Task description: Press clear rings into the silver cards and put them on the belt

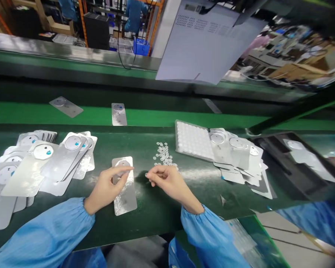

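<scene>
A silver phone back panel [125, 197] with a round camera ring lies flat on the green work surface in front of me. My left hand [107, 186] reaches over it, thumb and index finger apart, with nothing visible between them. To its right, my right hand [169, 180] pinches a small, pale round disc [146, 175] at the fingertips. Just beyond that hand is a loose scatter of similar small translucent discs [163, 152]. The fingers of my left hand partly cover the panel's upper part.
Overlapping stacks of panels lie left [25, 178] and right [237, 152]. A tray of white round pieces [194, 139] stands behind the discs. Single panels [119, 114] rest on the bright green belt [156, 115]. A co-worker's sleeve [315, 219] and a black tray [279, 160] are far right.
</scene>
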The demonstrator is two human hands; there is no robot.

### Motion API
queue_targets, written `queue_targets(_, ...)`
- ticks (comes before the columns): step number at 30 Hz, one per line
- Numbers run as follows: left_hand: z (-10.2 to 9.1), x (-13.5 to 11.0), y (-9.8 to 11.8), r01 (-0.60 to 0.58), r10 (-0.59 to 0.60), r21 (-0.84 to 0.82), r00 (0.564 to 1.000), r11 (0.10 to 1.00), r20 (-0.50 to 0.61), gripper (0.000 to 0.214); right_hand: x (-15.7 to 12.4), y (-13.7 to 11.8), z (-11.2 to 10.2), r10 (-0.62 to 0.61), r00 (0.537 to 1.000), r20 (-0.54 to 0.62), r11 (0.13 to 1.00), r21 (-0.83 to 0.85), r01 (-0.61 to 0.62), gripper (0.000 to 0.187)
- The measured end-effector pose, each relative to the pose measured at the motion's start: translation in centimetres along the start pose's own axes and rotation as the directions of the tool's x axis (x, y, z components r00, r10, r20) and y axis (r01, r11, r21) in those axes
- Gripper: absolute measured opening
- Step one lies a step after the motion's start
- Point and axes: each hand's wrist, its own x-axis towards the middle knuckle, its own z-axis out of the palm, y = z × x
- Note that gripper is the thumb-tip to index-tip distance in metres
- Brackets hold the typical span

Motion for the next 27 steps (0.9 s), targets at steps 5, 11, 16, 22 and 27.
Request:
queue_targets(5, 0.1, -0.2, -0.2, -0.162, 0.148, 0.110, 0.981, 0.981, 0.125, 0.025, 1.5, -2.0, 2.0, 0.050, 0.977, 0.208, 0.998, 0.038, -0.059, 0.044)
queue_targets(11, 0.0, 0.1, 0.1, -0.110, 0.109, 0.013, 0.993, 0.994, 0.051, 0.014, 1.7, -1.7, 2.9, 0.087, 0.970, 0.227, 0.975, 0.181, -0.130, 0.051)
queue_targets(16, 0.2, 0.2, 0.1, -0.077, 0.076, -0.043, 0.997, 0.996, -0.013, 0.013, 1.2, -1.0, 3.6, 0.094, 0.977, 0.191, 0.956, 0.258, -0.142, 0.049)
queue_targets(22, 0.2, 0.2, 0.0, -0.049, 0.049, -0.020, 0.998, 0.999, -0.035, 0.015, 1.1, -1.4, 4.0, 0.043, 0.985, 0.166, 0.984, 0.164, -0.071, 0.046)
queue_targets(27, 0.1, 0.2, -0.3, -0.025, 0.022, -0.072, 0.999, 0.997, -0.038, 0.038, 1.3, -2.3, 4.0, -0.090, 0.995, 0.040, 0.988, -0.124, 0.094, 0.037)
